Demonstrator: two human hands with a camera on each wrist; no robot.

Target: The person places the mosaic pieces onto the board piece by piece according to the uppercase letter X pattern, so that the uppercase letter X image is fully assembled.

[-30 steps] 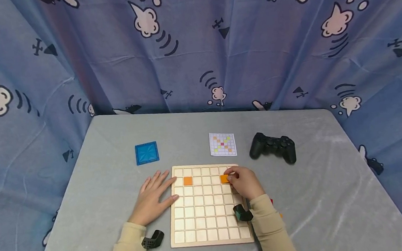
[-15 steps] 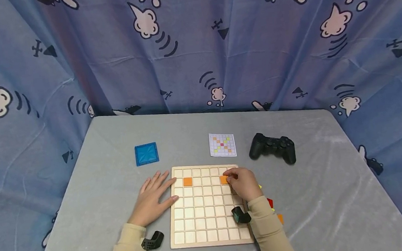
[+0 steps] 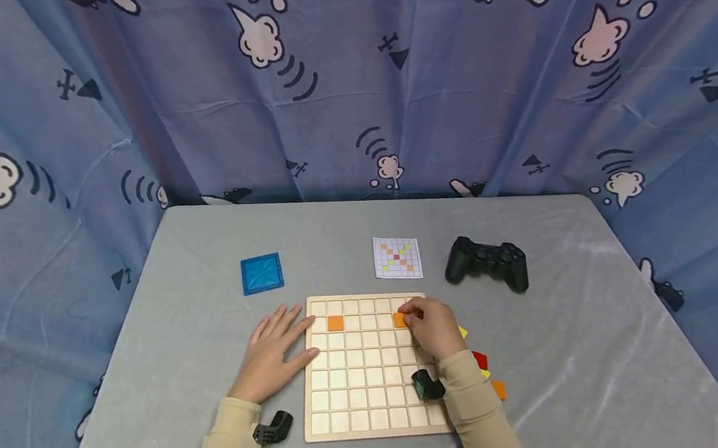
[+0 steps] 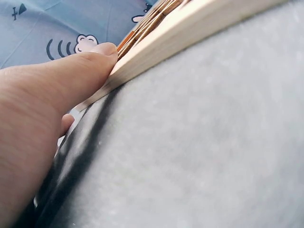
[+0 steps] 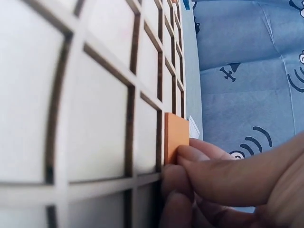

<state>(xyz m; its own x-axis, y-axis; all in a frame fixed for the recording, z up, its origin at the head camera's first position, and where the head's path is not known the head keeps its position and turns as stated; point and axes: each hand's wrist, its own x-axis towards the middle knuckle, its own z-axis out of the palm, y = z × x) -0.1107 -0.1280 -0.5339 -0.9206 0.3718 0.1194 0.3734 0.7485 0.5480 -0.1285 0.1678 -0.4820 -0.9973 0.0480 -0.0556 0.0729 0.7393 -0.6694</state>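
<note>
Tiny tile going into the grid

Right hand (image 3: 432,326) pinches the orange tile (image 5: 176,137) by its edge; looks light, stiff. Left hand (image 3: 272,353) lies flat, steadying the wooden board (image 3: 350,398).

No legible text — anywhere.

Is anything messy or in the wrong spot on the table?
A little. Some loose colored tiles, yellow, red and orange, lie scattered on the gray table off the wooden board's right edge. The orange tile pinched by the right hand looks tipped on edge in the right wrist view, not flat in its square.
</note>
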